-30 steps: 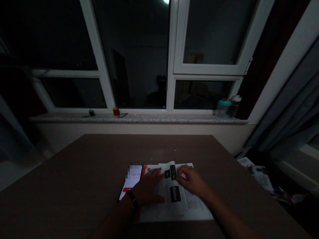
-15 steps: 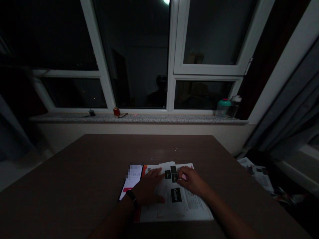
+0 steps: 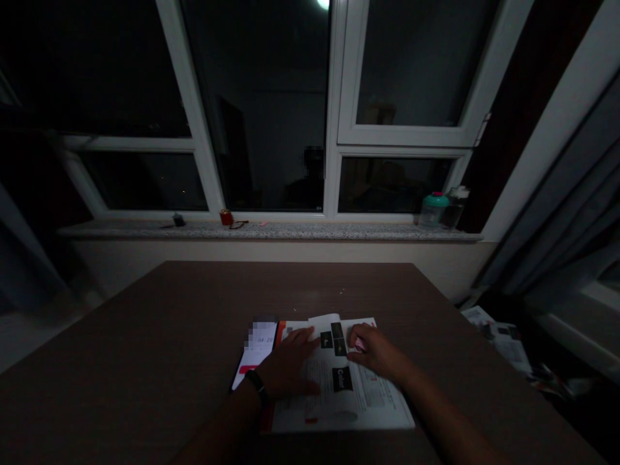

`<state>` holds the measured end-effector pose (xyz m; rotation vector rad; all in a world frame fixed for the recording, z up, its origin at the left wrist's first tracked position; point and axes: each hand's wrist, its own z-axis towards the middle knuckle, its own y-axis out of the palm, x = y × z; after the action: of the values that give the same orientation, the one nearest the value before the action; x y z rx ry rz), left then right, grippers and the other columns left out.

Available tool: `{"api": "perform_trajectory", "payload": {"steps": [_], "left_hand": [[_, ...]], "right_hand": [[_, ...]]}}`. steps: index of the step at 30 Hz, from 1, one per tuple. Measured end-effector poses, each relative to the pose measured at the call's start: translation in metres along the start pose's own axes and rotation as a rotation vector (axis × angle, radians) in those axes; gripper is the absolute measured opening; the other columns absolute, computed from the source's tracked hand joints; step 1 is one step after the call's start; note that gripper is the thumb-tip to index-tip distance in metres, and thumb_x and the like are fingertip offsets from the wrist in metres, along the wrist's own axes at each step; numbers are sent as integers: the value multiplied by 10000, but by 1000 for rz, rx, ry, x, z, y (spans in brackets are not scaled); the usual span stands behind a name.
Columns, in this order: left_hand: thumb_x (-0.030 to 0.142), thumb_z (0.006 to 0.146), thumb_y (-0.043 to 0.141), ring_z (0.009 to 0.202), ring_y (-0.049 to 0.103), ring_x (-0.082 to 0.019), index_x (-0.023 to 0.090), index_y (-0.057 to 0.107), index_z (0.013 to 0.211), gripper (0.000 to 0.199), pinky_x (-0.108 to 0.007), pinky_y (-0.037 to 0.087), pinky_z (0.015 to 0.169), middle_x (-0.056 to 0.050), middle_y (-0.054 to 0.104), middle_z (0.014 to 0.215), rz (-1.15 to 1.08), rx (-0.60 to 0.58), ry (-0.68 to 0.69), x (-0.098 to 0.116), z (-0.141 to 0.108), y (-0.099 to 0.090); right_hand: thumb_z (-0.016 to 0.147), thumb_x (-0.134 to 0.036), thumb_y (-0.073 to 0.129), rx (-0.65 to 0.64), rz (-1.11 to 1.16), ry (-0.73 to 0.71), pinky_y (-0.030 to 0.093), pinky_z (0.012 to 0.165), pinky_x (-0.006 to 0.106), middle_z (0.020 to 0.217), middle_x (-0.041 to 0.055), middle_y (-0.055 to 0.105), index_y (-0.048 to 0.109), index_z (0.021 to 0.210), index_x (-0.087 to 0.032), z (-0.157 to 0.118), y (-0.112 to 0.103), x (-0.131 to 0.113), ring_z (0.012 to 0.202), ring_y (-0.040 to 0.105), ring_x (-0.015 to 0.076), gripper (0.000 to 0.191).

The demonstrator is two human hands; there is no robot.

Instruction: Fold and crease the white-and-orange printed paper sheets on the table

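A big white-framed window (image 3: 334, 129) fills the upper half of the frame, its glass black with night and a faint reflection of a person at centre. Below it a pale speckled sill (image 3: 271, 231) runs across the middle. A dark brown table (image 3: 145, 336) takes up the lower half. Grey curtains (image 3: 571, 232) hang down the right edge, with loose papers (image 3: 498, 336) on the floor at lower right.

At lower centre of the table lies an open booklet (image 3: 368, 403), white pages with small print and black blocks; a middle leaf is lifted and curling over. A phone (image 3: 256, 355) with a lit screen lies just beside its left edge, touching or nearly so.

The left hand (image 3: 288, 365), a dark band on the wrist, lies flat with fingers spread, pressing down the left page. The right hand (image 3: 378, 352) rests on the upper right page, fingers curled together at the leaf's edge; whether it actually pinches the paper I cannot tell in this dim light.

On the sill at right stand a green-lidded jar (image 3: 433, 208) and a clear bottle (image 3: 455, 205), touching. Left of centre sit a small red object (image 3: 225, 216) and a small dark object (image 3: 178, 219).
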<state>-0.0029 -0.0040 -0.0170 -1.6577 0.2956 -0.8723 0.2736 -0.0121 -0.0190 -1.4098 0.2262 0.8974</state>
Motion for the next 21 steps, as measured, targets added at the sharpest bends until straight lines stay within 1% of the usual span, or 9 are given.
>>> {"api": "perform_trajectory", "payload": {"steps": [3, 6, 10, 15, 21], "left_hand": [[615, 664, 757, 1421, 187, -367, 253, 346, 1464, 970, -528, 220, 1130, -118, 222, 1564, -4, -4, -6, 4, -1, -3], [592, 661, 769, 1423, 185, -359, 238, 354, 1462, 968, -513, 226, 1130, -127, 221, 1563, 8, -10, -22, 6, -1, -5], [586, 673, 762, 1428, 163, -363, 257, 320, 1475, 973, -523, 212, 1131, -116, 194, 1573, 14, -14, -14, 5, -1, -3], [589, 678, 753, 1429, 162, -360, 255, 317, 1475, 967, -520, 216, 1128, -114, 180, 1577, 26, -36, -37, 7, -1, -5], [598, 666, 756, 1429, 162, -360, 269, 311, 1476, 981, -521, 209, 1130, -108, 183, 1577, 9, -38, -33, 6, -1, -6]], "right_hand": [[725, -171, 706, -18, -6, -16, 387, 701, 258, 789, -11, 586, 573, 815, -206, -1, -2, 3, 770, 551, 177, 165], [725, -175, 698, -23, -16, -38, 394, 720, 267, 817, -8, 600, 576, 833, -208, -2, -3, 6, 779, 548, 178, 166], [758, -160, 643, 3, -4, -87, 413, 765, 292, 853, 6, 612, 588, 878, -210, -3, -7, 5, 824, 560, 188, 141], [794, -118, 562, 49, 64, -105, 434, 791, 300, 959, 37, 629, 603, 959, -209, -3, -12, -3, 887, 583, 191, 193], [832, -170, 568, 76, 41, -126, 441, 770, 300, 901, 29, 627, 598, 889, -212, -3, -12, -9, 858, 585, 190, 78]]}}
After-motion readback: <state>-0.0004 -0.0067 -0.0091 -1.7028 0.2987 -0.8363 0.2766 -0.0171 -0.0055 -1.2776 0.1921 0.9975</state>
